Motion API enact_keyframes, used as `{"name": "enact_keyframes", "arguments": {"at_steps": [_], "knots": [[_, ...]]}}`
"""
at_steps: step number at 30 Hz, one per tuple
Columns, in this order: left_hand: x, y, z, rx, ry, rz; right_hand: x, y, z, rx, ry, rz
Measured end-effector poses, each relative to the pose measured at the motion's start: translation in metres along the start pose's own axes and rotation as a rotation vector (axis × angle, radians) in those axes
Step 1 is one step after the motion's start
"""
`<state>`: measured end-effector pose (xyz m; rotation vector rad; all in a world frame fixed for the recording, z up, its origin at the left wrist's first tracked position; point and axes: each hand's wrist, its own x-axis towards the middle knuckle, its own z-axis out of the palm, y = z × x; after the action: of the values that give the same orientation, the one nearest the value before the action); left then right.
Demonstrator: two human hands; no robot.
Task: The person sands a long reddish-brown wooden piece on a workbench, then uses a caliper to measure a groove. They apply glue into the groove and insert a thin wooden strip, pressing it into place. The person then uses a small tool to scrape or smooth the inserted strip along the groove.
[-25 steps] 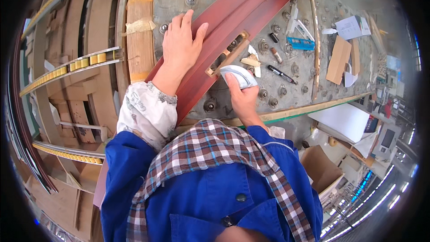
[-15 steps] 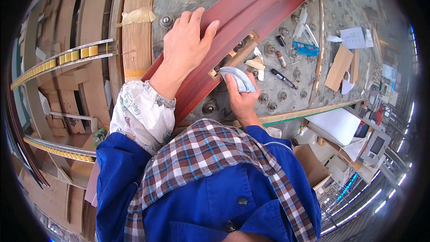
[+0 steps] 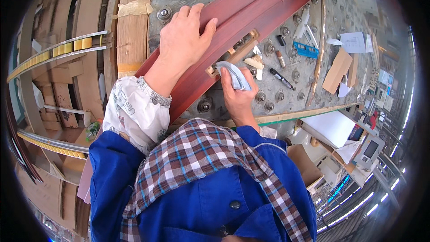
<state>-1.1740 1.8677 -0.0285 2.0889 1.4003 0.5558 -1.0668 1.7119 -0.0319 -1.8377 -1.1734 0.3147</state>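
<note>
A long reddish-brown wooden board (image 3: 286,0) lies diagonally, with a rectangular cut-out (image 3: 246,39); pale raw wood shows inside. My left hand (image 3: 186,40) rests open on the board left of the cut-out, fingers slightly bent over its surface. My right hand (image 3: 237,94) grips a folded pale grey abrasive sheet (image 3: 235,74) at the lower end of the cut-out, thumb pressed against it. Scraps of cream paper (image 3: 255,61) lie just right of the cut-out.
The metal table (image 3: 201,0) has ball rollers. A black marker (image 3: 282,79), blue plastic piece (image 3: 306,49), papers (image 3: 354,42) and cardboard (image 3: 337,71) lie right. Roller tracks (image 3: 71,50) and slats flank the left. A machine with a screen (image 3: 367,152) is lower right.
My right hand has moved slightly left and up with the sheet, closer against the cut-out's lower end. My left hand has shifted a little up; the view has turned slightly.
</note>
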Motion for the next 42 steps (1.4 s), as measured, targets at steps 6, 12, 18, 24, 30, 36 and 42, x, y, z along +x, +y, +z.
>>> {"name": "enact_keyframes", "arguments": {"at_steps": [6, 12, 18, 24, 30, 36, 42], "knots": [[-0.003, 0.003, 0.003, -0.027, 0.004, -0.003, 0.003, -0.002, 0.003, -0.03, -0.008, -0.035], [-0.006, 0.002, 0.01, -0.005, 0.048, 0.033, 0.0, 0.001, -0.005, -0.01, -0.024, -0.098], [-0.007, 0.003, 0.008, -0.026, 0.049, 0.037, -0.001, 0.002, -0.012, -0.003, -0.037, -0.121], [-0.006, -0.001, 0.008, -0.028, 0.06, 0.036, 0.008, 0.0, -0.006, 0.017, -0.087, -0.138], [-0.005, 0.0, 0.008, -0.042, 0.058, 0.039, 0.016, 0.0, -0.003, 0.053, -0.143, -0.127], [-0.006, 0.004, 0.009, -0.012, 0.053, 0.035, 0.004, 0.007, -0.015, 0.022, -0.15, -0.059], [-0.008, 0.004, 0.005, -0.026, 0.007, -0.001, -0.004, 0.008, -0.019, 0.087, -0.123, -0.01]]}}
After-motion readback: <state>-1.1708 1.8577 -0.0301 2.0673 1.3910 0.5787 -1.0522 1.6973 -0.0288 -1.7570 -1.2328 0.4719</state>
